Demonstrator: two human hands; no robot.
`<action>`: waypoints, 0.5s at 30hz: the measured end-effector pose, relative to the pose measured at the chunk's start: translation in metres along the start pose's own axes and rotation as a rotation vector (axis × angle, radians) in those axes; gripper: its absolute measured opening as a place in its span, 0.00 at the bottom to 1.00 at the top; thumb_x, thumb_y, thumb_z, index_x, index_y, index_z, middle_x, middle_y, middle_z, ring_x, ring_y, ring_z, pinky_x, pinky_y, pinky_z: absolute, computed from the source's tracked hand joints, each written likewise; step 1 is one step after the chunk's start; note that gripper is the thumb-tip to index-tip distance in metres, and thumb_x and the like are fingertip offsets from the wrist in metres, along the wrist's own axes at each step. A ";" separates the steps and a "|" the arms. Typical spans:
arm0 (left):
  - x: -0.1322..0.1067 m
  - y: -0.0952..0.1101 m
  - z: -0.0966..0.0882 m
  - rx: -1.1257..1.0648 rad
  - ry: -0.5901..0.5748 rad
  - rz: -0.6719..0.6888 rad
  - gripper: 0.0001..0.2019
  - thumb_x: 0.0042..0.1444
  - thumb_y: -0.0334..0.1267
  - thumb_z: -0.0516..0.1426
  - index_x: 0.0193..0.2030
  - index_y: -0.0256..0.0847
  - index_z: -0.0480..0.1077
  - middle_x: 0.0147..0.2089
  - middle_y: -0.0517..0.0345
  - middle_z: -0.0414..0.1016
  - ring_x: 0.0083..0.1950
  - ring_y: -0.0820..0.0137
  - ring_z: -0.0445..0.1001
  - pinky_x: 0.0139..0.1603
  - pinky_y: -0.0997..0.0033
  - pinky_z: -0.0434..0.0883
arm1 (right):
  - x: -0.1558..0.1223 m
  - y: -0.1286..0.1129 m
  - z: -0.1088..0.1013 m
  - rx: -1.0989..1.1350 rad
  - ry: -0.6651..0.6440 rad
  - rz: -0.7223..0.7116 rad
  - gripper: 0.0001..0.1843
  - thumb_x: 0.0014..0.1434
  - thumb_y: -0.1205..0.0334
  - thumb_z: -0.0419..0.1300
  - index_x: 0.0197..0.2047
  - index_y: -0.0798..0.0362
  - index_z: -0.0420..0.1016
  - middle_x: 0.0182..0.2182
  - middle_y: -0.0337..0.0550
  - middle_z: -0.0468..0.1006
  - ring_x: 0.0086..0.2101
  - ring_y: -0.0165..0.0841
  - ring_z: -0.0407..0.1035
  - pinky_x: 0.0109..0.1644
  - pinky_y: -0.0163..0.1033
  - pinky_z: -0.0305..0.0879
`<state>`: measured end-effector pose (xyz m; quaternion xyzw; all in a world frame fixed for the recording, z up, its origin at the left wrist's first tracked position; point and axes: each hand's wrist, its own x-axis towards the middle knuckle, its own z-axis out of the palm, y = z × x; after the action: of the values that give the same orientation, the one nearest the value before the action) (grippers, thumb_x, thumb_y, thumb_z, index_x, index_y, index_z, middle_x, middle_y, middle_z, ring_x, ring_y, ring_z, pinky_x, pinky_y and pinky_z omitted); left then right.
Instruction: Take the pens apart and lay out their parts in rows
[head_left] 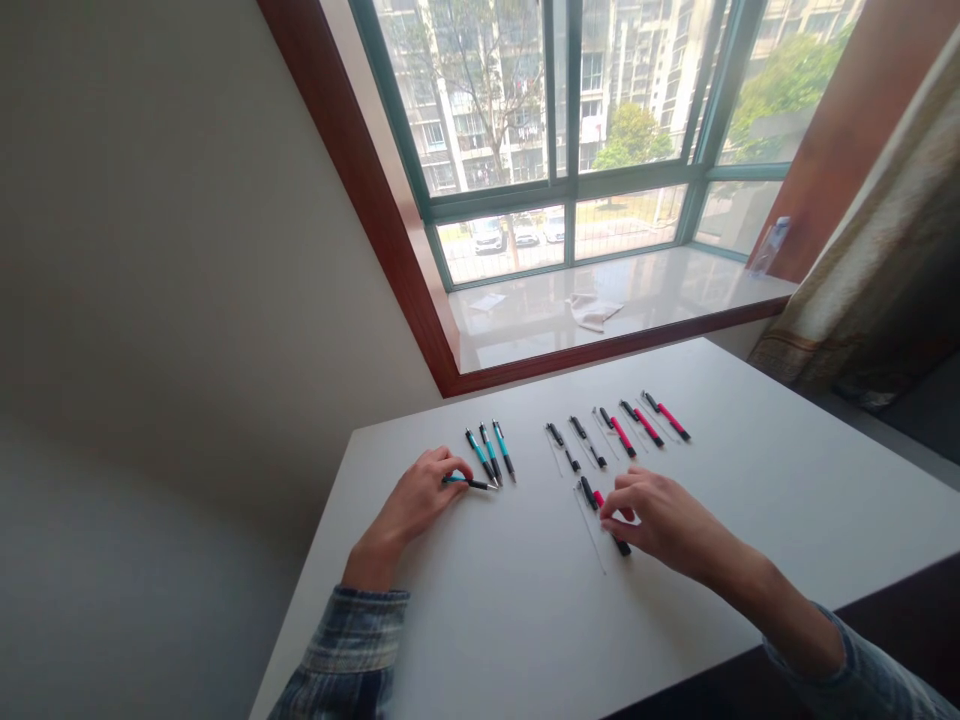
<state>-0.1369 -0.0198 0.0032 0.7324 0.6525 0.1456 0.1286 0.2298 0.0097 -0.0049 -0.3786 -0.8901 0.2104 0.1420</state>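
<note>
Left hand: on the near-left part of the table (480,620); the hand (424,495) has its grip closed, thumb and fingers pinching a teal-and-black pen (478,484).
Held pen: lies low, metal tip toward 3 o'clock, just beside the tips of the pen row; contact cannot be told.
Pen row: three assembled teal pens (490,453) at 2 o'clock from the left hand, side by side, tips toward 5 o'clock.
Dark part sets: two, at 3 o'clock from the pen row; first set (556,435) and second set (578,428) each show a black piece, a dark-ended piece and a slim rod.
Front part set: at 5 o'clock from the dark sets; black piece (589,492), slim rod (592,535) and red barrel (598,497) with a black end.
Red part sets: three, at 12 o'clock from the right hand, red barrels (649,428) slanting toward 5 o'clock.
Right hand: the hand (667,515) reaches over the red barrel of the front set; fingertips drawn near the thumb. Whether the grip pinches the barrel or only touches it cannot be told.
Clear bottle: the bottle (771,247) stands on the windowsill (525,335), 1 o'clock from the right hand.
</note>
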 end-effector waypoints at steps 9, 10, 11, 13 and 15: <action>-0.002 0.012 -0.011 -0.147 0.158 -0.036 0.09 0.64 0.45 0.57 0.42 0.45 0.76 0.34 0.60 0.67 0.35 0.66 0.69 0.40 0.67 0.66 | 0.001 -0.003 0.016 -0.048 -0.053 0.027 0.08 0.63 0.67 0.63 0.36 0.48 0.84 0.31 0.41 0.79 0.36 0.36 0.71 0.37 0.39 0.63; -0.002 0.013 -0.011 -0.147 0.172 -0.037 0.08 0.63 0.44 0.58 0.42 0.45 0.76 0.33 0.61 0.67 0.35 0.66 0.68 0.40 0.67 0.65 | 0.002 -0.004 0.016 -0.041 -0.054 0.022 0.08 0.63 0.68 0.63 0.36 0.48 0.84 0.31 0.41 0.79 0.36 0.37 0.71 0.37 0.39 0.64; -0.002 0.014 -0.010 -0.147 0.180 -0.035 0.08 0.63 0.43 0.58 0.42 0.45 0.76 0.33 0.61 0.66 0.35 0.66 0.68 0.39 0.68 0.65 | 0.002 -0.006 0.017 -0.034 -0.054 0.017 0.08 0.63 0.68 0.63 0.36 0.48 0.84 0.32 0.41 0.80 0.36 0.37 0.71 0.38 0.39 0.64; -0.001 0.016 -0.009 -0.153 0.182 -0.025 0.07 0.63 0.42 0.58 0.41 0.45 0.76 0.33 0.61 0.67 0.36 0.66 0.69 0.40 0.68 0.65 | 0.003 -0.009 0.016 -0.020 -0.049 0.002 0.09 0.62 0.70 0.63 0.37 0.48 0.84 0.33 0.41 0.80 0.37 0.36 0.71 0.39 0.39 0.65; -0.001 0.016 -0.007 -0.162 0.174 -0.008 0.07 0.63 0.41 0.57 0.41 0.45 0.76 0.33 0.60 0.67 0.36 0.66 0.69 0.40 0.68 0.65 | 0.004 -0.011 0.016 -0.011 -0.040 -0.022 0.09 0.62 0.72 0.63 0.37 0.49 0.83 0.34 0.40 0.81 0.38 0.36 0.71 0.40 0.39 0.65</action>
<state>-0.1246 -0.0228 0.0156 0.7015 0.6503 0.2604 0.1311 0.2141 0.0013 -0.0133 -0.3653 -0.8979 0.2116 0.1246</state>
